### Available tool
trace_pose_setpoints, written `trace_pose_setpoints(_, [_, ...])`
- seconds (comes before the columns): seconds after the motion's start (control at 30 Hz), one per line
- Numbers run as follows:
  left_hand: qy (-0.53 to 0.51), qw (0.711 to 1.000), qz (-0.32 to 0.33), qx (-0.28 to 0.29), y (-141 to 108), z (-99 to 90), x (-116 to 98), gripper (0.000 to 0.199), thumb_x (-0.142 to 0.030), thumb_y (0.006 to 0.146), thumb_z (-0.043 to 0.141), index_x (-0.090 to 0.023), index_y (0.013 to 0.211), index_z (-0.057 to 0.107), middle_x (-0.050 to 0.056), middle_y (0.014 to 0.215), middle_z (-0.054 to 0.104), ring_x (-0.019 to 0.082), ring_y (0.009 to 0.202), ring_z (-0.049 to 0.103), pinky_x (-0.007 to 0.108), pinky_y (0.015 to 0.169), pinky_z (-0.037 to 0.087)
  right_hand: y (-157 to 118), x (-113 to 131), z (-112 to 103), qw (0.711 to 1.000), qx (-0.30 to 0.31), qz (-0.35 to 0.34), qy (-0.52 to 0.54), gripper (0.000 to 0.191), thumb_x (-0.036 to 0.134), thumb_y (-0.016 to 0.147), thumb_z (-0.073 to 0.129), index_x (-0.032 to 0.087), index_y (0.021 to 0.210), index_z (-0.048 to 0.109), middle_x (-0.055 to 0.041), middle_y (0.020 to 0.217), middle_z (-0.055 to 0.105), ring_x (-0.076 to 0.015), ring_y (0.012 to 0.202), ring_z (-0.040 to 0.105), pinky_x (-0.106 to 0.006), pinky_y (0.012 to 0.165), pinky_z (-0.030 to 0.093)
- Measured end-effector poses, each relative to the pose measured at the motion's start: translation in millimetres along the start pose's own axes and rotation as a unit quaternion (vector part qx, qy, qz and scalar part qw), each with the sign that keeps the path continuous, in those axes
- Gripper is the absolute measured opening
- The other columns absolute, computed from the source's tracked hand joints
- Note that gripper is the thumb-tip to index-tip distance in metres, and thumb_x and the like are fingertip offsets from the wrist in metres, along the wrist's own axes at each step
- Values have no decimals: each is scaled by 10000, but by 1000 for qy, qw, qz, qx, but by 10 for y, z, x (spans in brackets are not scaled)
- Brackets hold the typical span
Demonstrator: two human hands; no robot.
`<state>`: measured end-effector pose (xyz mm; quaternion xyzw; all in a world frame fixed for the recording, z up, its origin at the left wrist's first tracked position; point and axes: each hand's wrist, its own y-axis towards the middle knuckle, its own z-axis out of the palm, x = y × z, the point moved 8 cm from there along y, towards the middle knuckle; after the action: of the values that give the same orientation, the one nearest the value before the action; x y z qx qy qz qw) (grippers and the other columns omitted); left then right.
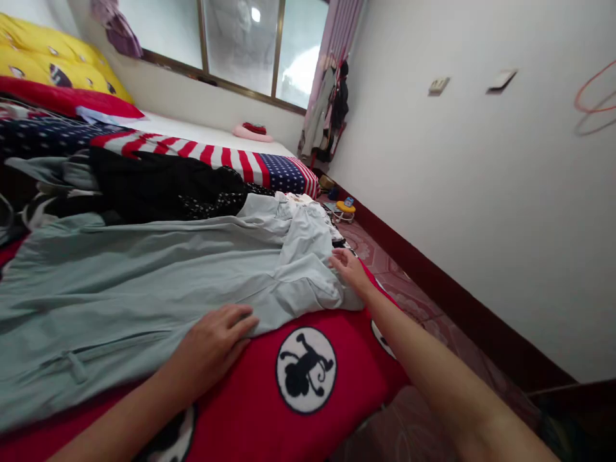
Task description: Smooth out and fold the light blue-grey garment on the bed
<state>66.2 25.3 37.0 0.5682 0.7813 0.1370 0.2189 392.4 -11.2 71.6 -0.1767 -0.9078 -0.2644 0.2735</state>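
A pale grey-green garment (192, 263) lies spread out with some wrinkles on a red cover (260, 391) printed with monkey figures in white circles. A narrow fabric loop shows near its lower left part. My left hand (216, 340) rests on the garment's near edge, palm down, with fingers stretched out. At the garment's right end is my right hand (351, 269), its fingers loosely bent, apart and touching or just over the cloth edge. Beyond the garment lies a heap of black clothes (163, 186), some with white specks.
Past the clothes stands a bed with a stars-and-stripes cover (240, 163) and a yellow pillow (58, 58). Clothes hang on a rack (327, 109) in the corner. A small yellow-topped stool (345, 207) stands on the tiled floor by the white wall (457, 167).
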Motion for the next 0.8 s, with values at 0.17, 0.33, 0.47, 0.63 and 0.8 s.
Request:
trace_pose_setpoints(0.17, [16,1000,-7,-11,-14,34,41,322,-146,885,431,-210,1070,686,82,1094,686,208,969,659,331,839,556,-704,-100,-504,996,-33,-79,10,368,484,775,693,210,1009,619,-96,1066,671,-257,1040,615,-420,963,457])
trace_pose_setpoints(0.33, [16,1000,-8,-8,6,-21,101,400,-51,841,378,-207,1020,699,67,1017,712,196,910,675,304,781,559,-1033,-279,-433,997,8,-80,1,237,357,775,693,217,966,683,-68,1026,703,-238,978,646,-372,885,498])
trace_pose_setpoints(0.47, [6,999,-32,-31,65,-248,268,383,-94,871,354,-208,998,697,59,981,721,199,897,677,316,797,555,-755,-331,-696,997,-60,-49,2,185,328,842,561,206,822,699,-35,787,709,-203,759,649,-323,725,497])
trace_pose_setpoints(0.63, [-8,998,-39,-40,25,-404,391,373,-165,893,360,-259,1013,700,34,1012,733,206,956,670,324,850,548,-478,-331,-1070,993,-97,-68,-1,137,324,779,624,211,769,699,-41,781,703,-213,777,631,-337,754,486])
trace_pose_setpoints(0.8, [-11,999,-4,36,-123,-182,163,434,-91,828,364,-268,1012,716,12,1019,746,206,971,668,303,799,543,-711,-453,-974,994,-32,-94,-53,110,286,779,618,236,767,716,-57,829,715,-226,825,630,-365,779,497])
